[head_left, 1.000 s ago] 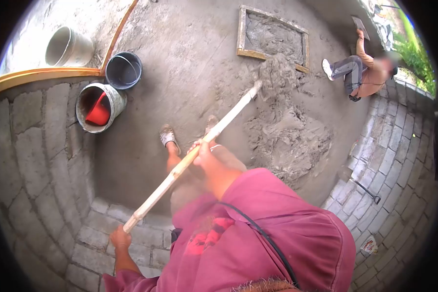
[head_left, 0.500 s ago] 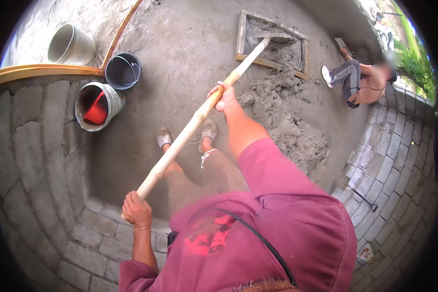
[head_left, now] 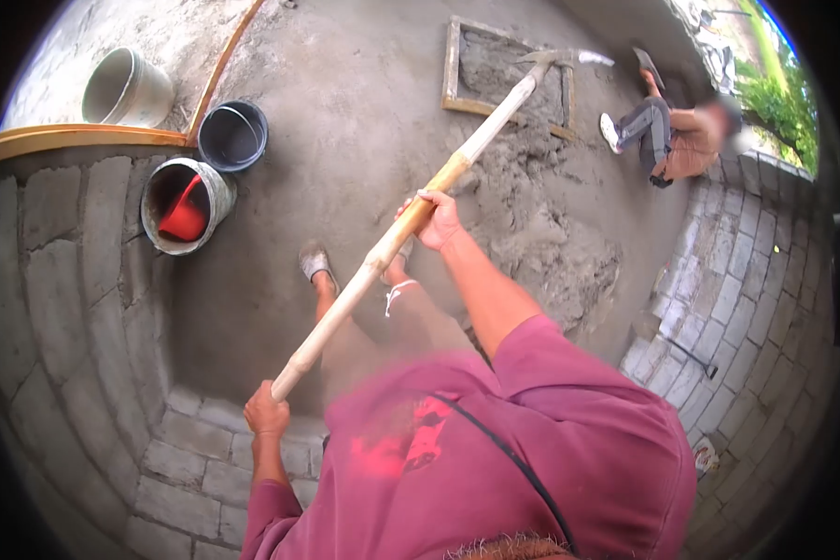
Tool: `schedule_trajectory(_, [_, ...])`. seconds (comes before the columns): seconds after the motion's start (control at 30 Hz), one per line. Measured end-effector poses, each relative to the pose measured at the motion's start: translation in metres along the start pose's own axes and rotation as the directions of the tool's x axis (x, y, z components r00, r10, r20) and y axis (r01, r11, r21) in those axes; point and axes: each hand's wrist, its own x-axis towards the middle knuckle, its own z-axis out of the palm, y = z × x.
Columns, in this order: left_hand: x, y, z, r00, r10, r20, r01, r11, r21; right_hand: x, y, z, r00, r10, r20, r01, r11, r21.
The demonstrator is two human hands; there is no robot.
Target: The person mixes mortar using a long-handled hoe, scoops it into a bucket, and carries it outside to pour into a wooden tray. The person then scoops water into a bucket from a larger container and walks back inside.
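Note:
A long pale bamboo handle runs diagonally from lower left to upper right. My left hand is wrapped round its lower end, and my right hand grips it near the middle. At the far end a metal tool head lies over the right part of a wooden frame holding wet grey mortar. More mortar is heaped on the floor below the frame, to the right of my feet.
A person sits at the upper right, holding a flat trowel. At the left are a dark bucket, a bucket with a red scoop, and a pale bucket. A shovel lies at the right by block walls.
Over the last second the tool head has moved from the mortar heap up over the frame, then rightward. My hands have moved up and right with the handle. The seated person's trowel arm has shifted.

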Motion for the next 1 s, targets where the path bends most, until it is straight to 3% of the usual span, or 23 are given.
schedule_trajectory(0.07, [-0.009,-0.039,-0.033,0.962,0.036,0.269,-0.003,0.992,-0.124,-0.037,0.017,0.010,0.998,-0.041,0.038,0.045,0.991,-0.125])
schedule_trajectory(0.13, [-0.008,-0.075,-0.064,0.884,0.117,0.453,-0.006,0.971,-0.240,-0.047,0.029,0.024,0.994,-0.110,0.021,0.109,0.994,0.014])
schedule_trajectory(0.17, [-0.011,-0.099,-0.070,0.902,0.134,0.411,-0.024,0.965,-0.262,-0.039,0.036,0.024,0.991,-0.131,-0.022,0.133,0.986,0.100])
schedule_trajectory(0.2, [-0.013,-0.107,-0.080,0.933,0.036,0.358,0.004,0.994,-0.110,-0.027,0.041,0.022,0.987,-0.150,-0.066,0.159,0.970,0.185])
schedule_trajectory(0.23, [-0.015,-0.114,-0.096,0.956,-0.053,0.289,0.042,0.998,0.045,-0.005,0.060,0.011,0.997,-0.072,-0.029,0.077,0.965,0.249])
schedule_trajectory(0.3, [-0.022,-0.137,-0.120,0.974,-0.120,0.190,0.064,0.958,0.279,0.023,0.111,0.006,0.954,-0.077,-0.290,0.120,0.984,0.132])
schedule_trajectory(0.37, [-0.033,-0.167,-0.143,0.974,-0.131,0.186,0.045,0.913,0.406,0.047,0.172,-0.004,0.918,0.091,-0.387,-0.001,0.974,0.228])
schedule_trajectory(0.4, [-0.042,-0.178,-0.160,0.967,-0.152,0.204,0.043,0.887,0.460,0.051,0.207,-0.002,0.917,0.093,-0.387,-0.027,0.985,0.171])
schedule_trajectory(0.47, [-0.067,-0.221,-0.187,0.965,-0.207,0.160,0.086,0.827,0.555,0.059,0.278,-0.005,0.871,0.385,-0.304,-0.264,0.890,0.372])
schedule_trajectory(0.5, [-0.079,-0.217,-0.207,0.956,-0.270,0.112,0.148,0.776,0.613,0.059,0.312,-0.002,0.854,0.442,-0.274,-0.295,0.846,0.445])
schedule_trajectory(0.63, [-0.106,-0.228,-0.263,0.925,-0.377,0.050,0.224,0.645,0.730,0.049,0.386,0.018,0.820,0.545,-0.174,-0.412,0.774,0.481])
schedule_trajectory(0.7, [-0.096,-0.206,-0.272,0.918,-0.395,0.040,0.213,0.574,0.791,0.056,0.385,0.011,0.836,0.521,-0.174,-0.384,0.781,0.492])
schedule_trajectory(0.77, [-0.065,-0.189,-0.255,0.978,-0.208,-0.004,0.134,0.615,0.777,0.074,0.366,-0.016,0.895,0.420,-0.147,-0.298,0.811,0.503])
schedule_trajectory(0.8, [-0.034,-0.156,-0.233,0.983,-0.182,-0.020,0.136,0.654,0.745,0.071,0.299,-0.009,0.882,0.348,-0.318,-0.145,0.842,0.519])
schedule_trajectory(0.83, [0.001,-0.122,-0.203,0.986,-0.161,-0.035,0.138,0.689,0.712,0.113,0.287,-0.056,0.879,0.393,-0.270,-0.162,0.779,0.606])
schedule_trajectory(0.87, [0.031,-0.082,-0.173,0.991,-0.122,-0.046,0.122,0.749,0.651,0.127,0.247,-0.079,0.873,0.327,-0.361,-0.079,0.827,0.557])
schedule_trajectory(0.9, [0.059,-0.072,-0.131,0.999,-0.034,0.014,0.016,0.742,0.671,0.143,0.201,-0.124,0.909,0.327,-0.261,-0.088,0.760,0.644])
schedule_trajectory(0.93, [0.072,-0.058,-0.100,0.998,-0.003,0.058,-0.037,0.739,0.672,0.171,0.183,-0.179,0.915,0.359,-0.185,-0.208,0.813,0.544])
schedule_trajectory(1.0, [0.082,-0.051,-0.046,0.996,0.023,0.081,-0.070,0.760,0.647,0.157,0.156,-0.203,0.903,0.277,-0.327,-0.118,0.894,0.432])
